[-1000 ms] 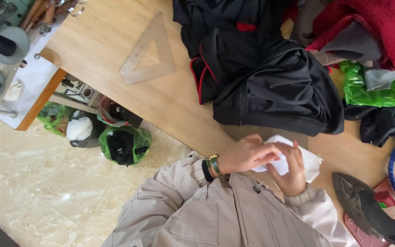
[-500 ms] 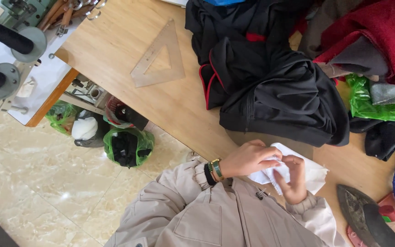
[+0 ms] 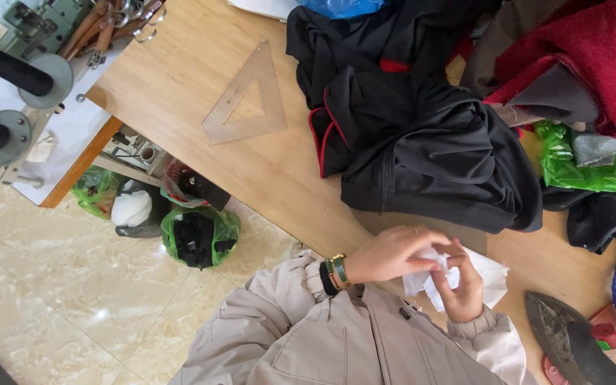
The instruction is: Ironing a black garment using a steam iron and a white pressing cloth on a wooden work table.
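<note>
Both of my hands hold a small piece of white fabric at the near edge of the wooden table. My left hand, with a watch and a dark band at the wrist, pinches the cloth from the left. From below, my right hand grips the same cloth with curled fingers. My beige jacket sleeves fill the bottom of the view.
A heap of black garments with red trim lies just beyond my hands. A clear triangle ruler rests on the table's left part. Red cloth, a green plastic bag and an iron are at right. Bags sit on the floor at left.
The view has shifted slightly. My hands stay on the white fabric, and the fingers have worked closer together over its left edge.
</note>
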